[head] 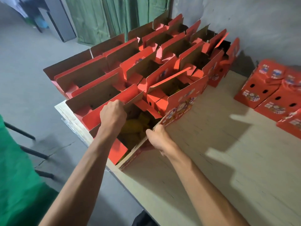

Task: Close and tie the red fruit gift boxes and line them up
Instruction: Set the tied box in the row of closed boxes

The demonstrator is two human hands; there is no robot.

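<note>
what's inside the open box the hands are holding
Yellow fruit shows inside the nearest open box. The flaps, the left hand and shadow cover the rest, so no count is possible.

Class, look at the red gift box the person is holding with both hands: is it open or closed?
Open. Both top flaps of the nearest box stand up and apart, one held by the left hand, one by the right hand, with yellow fruit visible inside.

We're looking at a pale wooden table (228, 160) set close against a grey wall (244, 22), hard shadows falling across its top. Green curtains (105, 18) hang at the back beside a dark grey panel (60, 18). Grey concrete floor (32, 62) to the left, cracked, with black metal legs (21, 132) standing on it.
</note>
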